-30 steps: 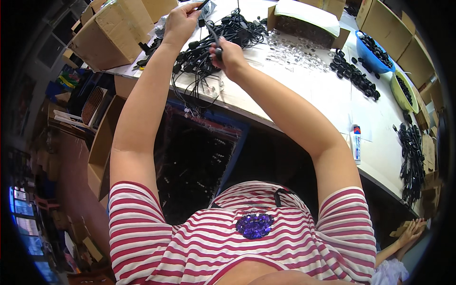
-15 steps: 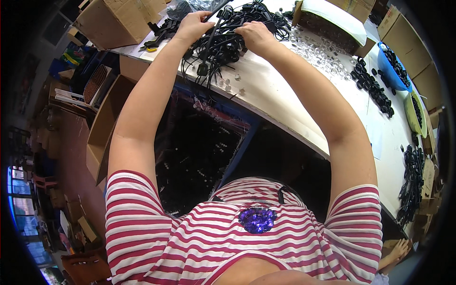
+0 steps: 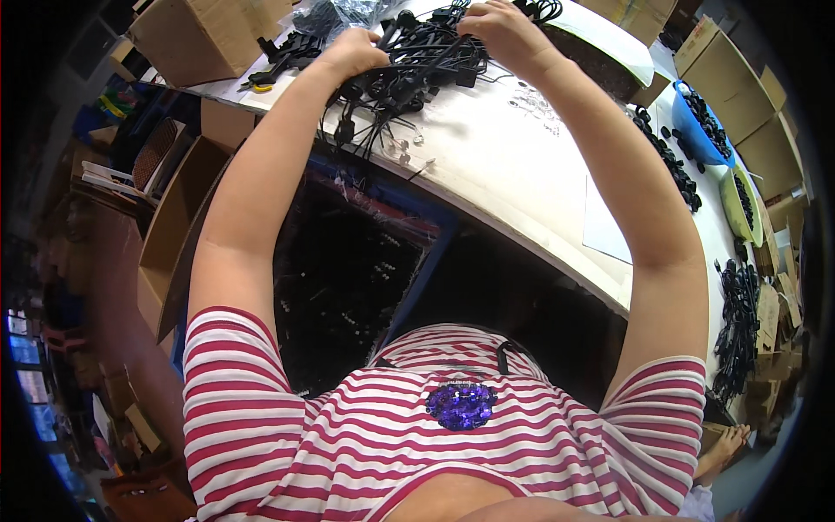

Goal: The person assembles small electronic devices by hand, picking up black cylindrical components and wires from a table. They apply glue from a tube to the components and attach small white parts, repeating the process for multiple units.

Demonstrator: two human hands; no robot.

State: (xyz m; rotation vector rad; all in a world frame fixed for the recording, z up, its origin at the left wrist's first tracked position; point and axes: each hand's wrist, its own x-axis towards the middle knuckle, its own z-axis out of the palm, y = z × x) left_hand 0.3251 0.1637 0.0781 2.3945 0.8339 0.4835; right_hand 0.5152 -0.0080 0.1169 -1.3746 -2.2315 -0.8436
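A tangled heap of black cables (image 3: 421,76) with small black plugs or boxes lies on the white table, at the far edge of my reach. My left hand (image 3: 355,52) is closed at the heap's left side, gripping a black cable end. Farther right, my right hand (image 3: 506,33) pinches black cable at the upper right of the heap. Its fingertips are partly hidden among the cables. Loose cable ends hang over the near table edge, beside a few small clear pieces (image 3: 405,148).
Yellow-handled pliers (image 3: 261,87) lie left of the heap near a cardboard box (image 3: 204,39). On the right are black caps (image 3: 678,165), a blue basin (image 3: 701,126), a green basin (image 3: 741,204) and a cable bundle (image 3: 738,322). A person's hand (image 3: 729,442) shows at lower right.
My right hand has moved right and farther away, spreading the cables. My left hand stays near the same spot; the long black piece above it no longer sticks up.
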